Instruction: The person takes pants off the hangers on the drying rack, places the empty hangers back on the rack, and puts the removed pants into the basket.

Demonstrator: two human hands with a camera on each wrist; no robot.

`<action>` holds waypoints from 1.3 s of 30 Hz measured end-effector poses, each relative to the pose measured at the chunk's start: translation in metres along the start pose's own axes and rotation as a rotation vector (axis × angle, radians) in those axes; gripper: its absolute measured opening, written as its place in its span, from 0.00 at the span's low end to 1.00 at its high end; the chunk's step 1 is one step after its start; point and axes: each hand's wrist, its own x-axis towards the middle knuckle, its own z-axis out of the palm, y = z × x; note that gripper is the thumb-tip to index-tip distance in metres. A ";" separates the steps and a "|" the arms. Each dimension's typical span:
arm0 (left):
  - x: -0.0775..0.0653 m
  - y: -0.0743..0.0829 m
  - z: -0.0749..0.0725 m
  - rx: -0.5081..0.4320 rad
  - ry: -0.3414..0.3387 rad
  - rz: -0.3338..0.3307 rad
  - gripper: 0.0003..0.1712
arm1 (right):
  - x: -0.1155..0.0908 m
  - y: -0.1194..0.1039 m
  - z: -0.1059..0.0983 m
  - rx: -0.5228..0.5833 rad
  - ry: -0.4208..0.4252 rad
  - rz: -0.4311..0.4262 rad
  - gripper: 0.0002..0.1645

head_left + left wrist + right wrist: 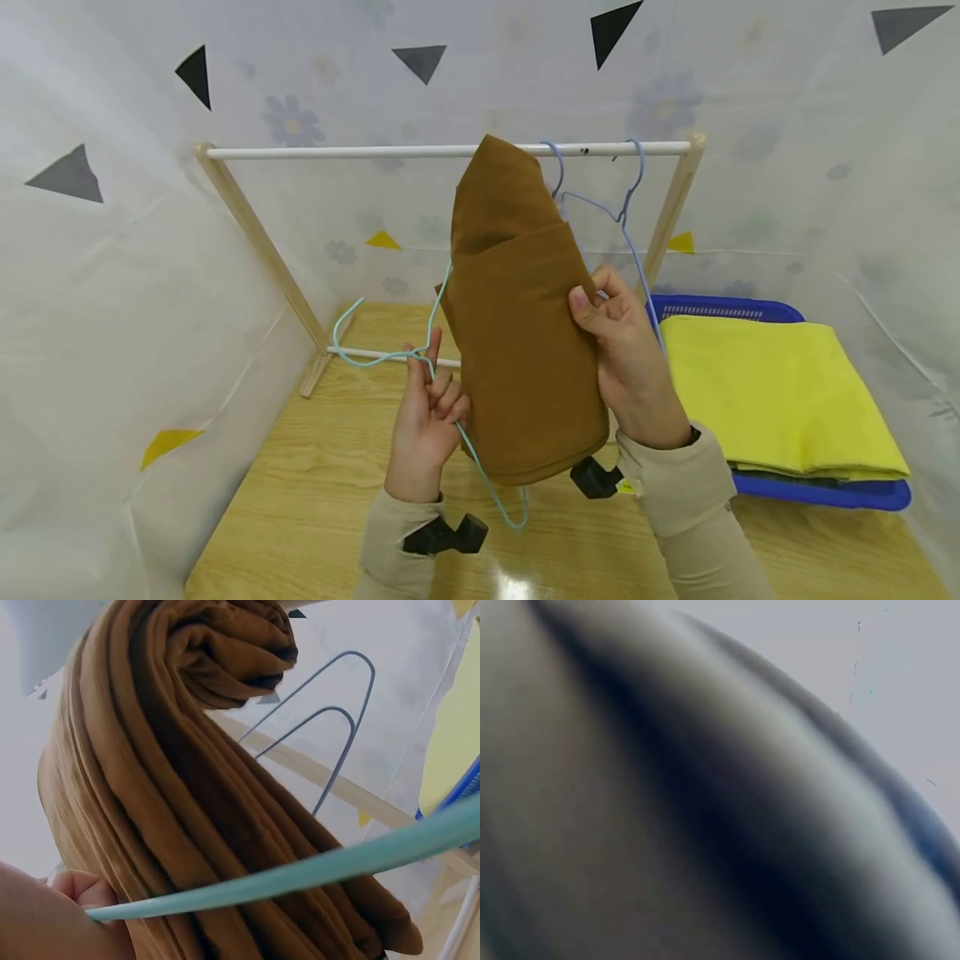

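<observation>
A folded brown cloth (525, 358) hangs upright in front of me, its stacked layers showing in the left wrist view. My right hand (633, 362) pinches its right edge, thumb on the near face and the other fingers partly hidden behind. My left hand (431, 425) grips a light teal hanger (491, 487) near its neck, with the hook pointing left and the index finger raised beside it. Part of the hanger is hidden behind the cloth. Close to the left wrist camera, one hanger bar crosses in front of the brown layers (187, 825). The right wrist view is blurred.
Behind the cloth stands a wooden rack with a white rail (337, 153). Two blue-violet hangers (633, 179) hang at its right end. On the wooden table (300, 500), at right, a blue basket (825, 492) holds folded yellow cloth (772, 392).
</observation>
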 end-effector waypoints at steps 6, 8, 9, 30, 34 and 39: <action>0.005 0.000 -0.008 -0.001 0.094 0.007 0.28 | -0.002 -0.002 0.002 -0.004 -0.011 -0.015 0.08; 0.006 0.000 -0.010 -0.009 0.106 0.005 0.28 | -0.002 -0.003 0.002 0.006 -0.013 -0.013 0.08; 0.006 0.001 -0.011 -0.011 0.109 0.007 0.28 | -0.003 -0.003 0.002 0.007 -0.008 -0.012 0.08; 0.005 0.020 -0.046 -0.136 0.188 0.064 0.30 | -0.008 -0.022 0.000 0.116 -0.005 -0.100 0.05; 0.002 0.024 -0.048 -0.123 0.198 0.083 0.31 | -0.011 -0.027 0.003 0.168 -0.014 -0.125 0.04; 0.001 0.025 -0.044 -0.098 0.160 0.067 0.30 | -0.010 -0.027 0.005 0.260 -0.054 -0.115 0.05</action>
